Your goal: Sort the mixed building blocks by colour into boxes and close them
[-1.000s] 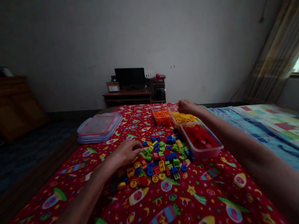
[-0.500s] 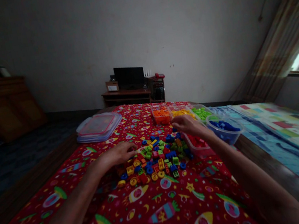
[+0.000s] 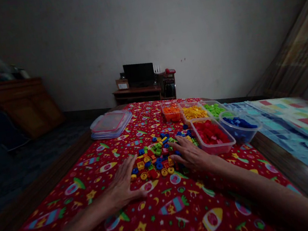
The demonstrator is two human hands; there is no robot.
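Note:
A pile of small mixed-colour plastic bricks lies on the red patterned cloth. My left hand rests flat on the cloth at the pile's near left edge, fingers stretched out, holding nothing. My right hand lies spread over the pile's right side, fingertips touching bricks. Just right of it stands a clear tub of red bricks. Behind it are tubs of orange bricks, yellow bricks and green bricks. A round tub of blue bricks stands at the far right.
A stack of clear lids lies at the back left of the cloth. The table's wooden edge runs along the right, beside a bed with a patchwork cover. A low desk with a monitor stands by the far wall.
My right hand came back from the tubs and settled open on the pile's right side. My left hand pulled back toward me and flattened on the cloth. The view shifted slightly left.

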